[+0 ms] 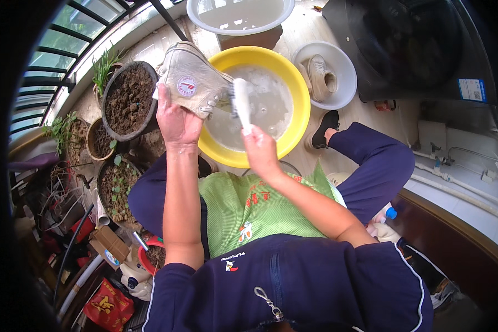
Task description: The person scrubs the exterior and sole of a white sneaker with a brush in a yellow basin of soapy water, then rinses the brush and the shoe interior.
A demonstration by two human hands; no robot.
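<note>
My left hand (178, 122) holds up a cream high-top shoe (193, 74) with a round badge on its side, at the left rim of a yellow basin (301, 103). In my right hand (260, 151) is the handle of a white scrubbing brush (242, 101). Its dark bristles face the laced front of the shoe; whether they touch it I cannot tell. Cloudy, sudsy water (269, 108) fills the basin below. A green apron or sack cloth (232, 195) covers my lap.
A white basin (344, 89) to the right holds a cream shoe (321, 74). Beyond the yellow basin stands a translucent tub (203, 23) of water. Soil-filled pots (128, 101) crowd the left, near a barred window (60, 54). A black appliance (402, 45) stands at the upper right.
</note>
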